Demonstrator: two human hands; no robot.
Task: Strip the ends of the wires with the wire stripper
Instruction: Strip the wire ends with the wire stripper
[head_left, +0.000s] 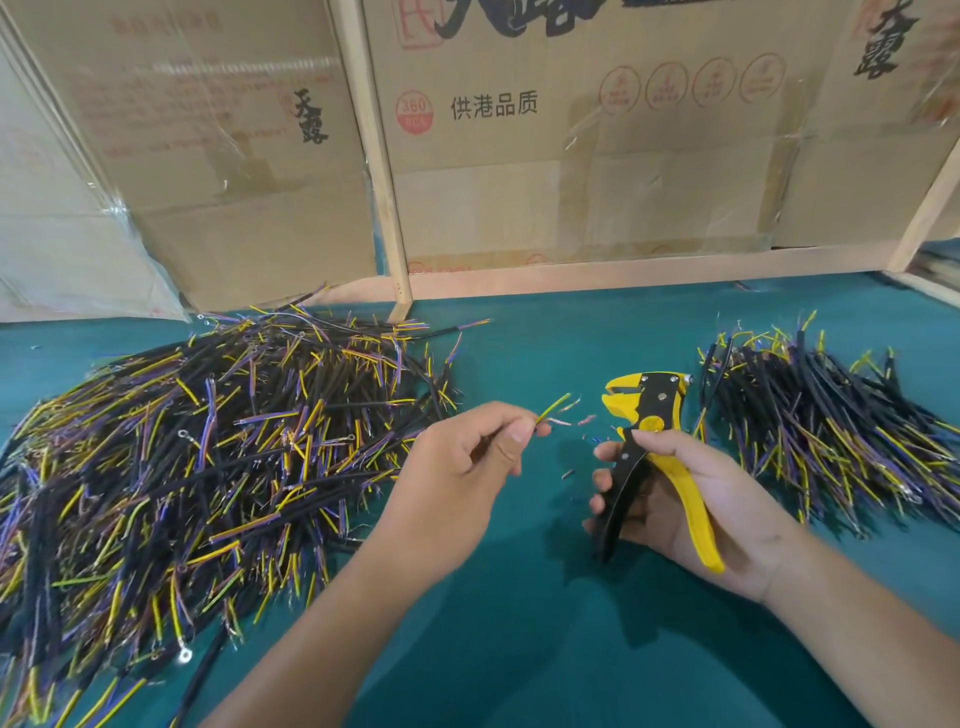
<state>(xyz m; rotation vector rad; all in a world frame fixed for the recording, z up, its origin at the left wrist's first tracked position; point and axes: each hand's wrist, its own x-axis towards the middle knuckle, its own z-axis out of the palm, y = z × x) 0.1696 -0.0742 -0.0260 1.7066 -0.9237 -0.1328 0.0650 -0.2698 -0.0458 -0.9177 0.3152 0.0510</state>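
A: Left hand (470, 457) pinched round one wire (553, 408), thin and limp, yellow end poking out toward the tool. Best taken close behind the tip, judged by how it drooped.

B: Right hand (675, 493) wrapped on the wire stripper (649, 441), handles spread, head apart from the wire, not yet biting.

A: Light work; slippery insulation, probably.

B: Big heap of wires (208, 457) left on the green bench (519, 649), smaller pile (810, 431) right. Snipped scraps (569, 474) between the hands. Cardboard boxes (571, 156) behind. Nothing blocking.
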